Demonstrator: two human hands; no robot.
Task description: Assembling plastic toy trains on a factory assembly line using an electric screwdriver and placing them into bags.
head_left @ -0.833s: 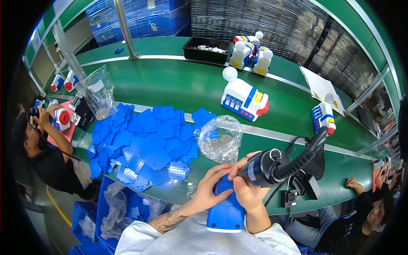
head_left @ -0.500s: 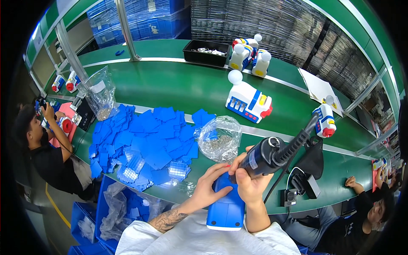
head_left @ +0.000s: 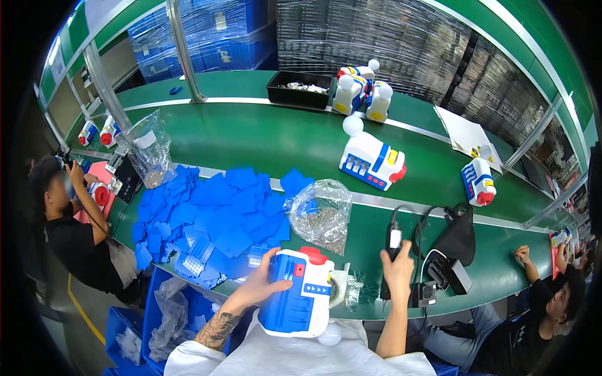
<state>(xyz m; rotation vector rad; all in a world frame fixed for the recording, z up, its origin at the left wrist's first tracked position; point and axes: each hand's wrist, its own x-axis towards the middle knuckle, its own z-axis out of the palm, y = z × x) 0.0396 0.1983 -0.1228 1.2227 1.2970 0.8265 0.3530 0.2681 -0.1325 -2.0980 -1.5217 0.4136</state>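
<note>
While the long green bench (head_left: 367, 233) is curving across the view in front of you, a broad heap of flat blue pieces (head_left: 219, 213) is covering its left part. You are holding a white-and-blue toy (head_left: 290, 297) just in front of your body, at the bench's near edge, and its long axis is running away from you, leaning only slightly to one side. Its red knob (head_left: 313, 255) is pointing forward toward the bench, its white ball (head_left: 329, 334) is sitting at the end nearest your shirt, and its ribbed blue face is turning up to the left. Your left hand (head_left: 260, 289) is gripping the toy's left side, fingers at the far edge and thumb across the blue face. Beyond the toy, a clear bag (head_left: 321, 219) is lying with small metal pieces inside. To the right, your right hand (head_left: 398, 272) is closing its fingers around a slim black driver (head_left: 388, 245), whose cable end is pointing away from you. A pale label (head_left: 395, 238) is showing on the driver, its print too small to read, and a blue strip (head_left: 316, 289) on the toy is carrying a row of little white symbols.
</note>
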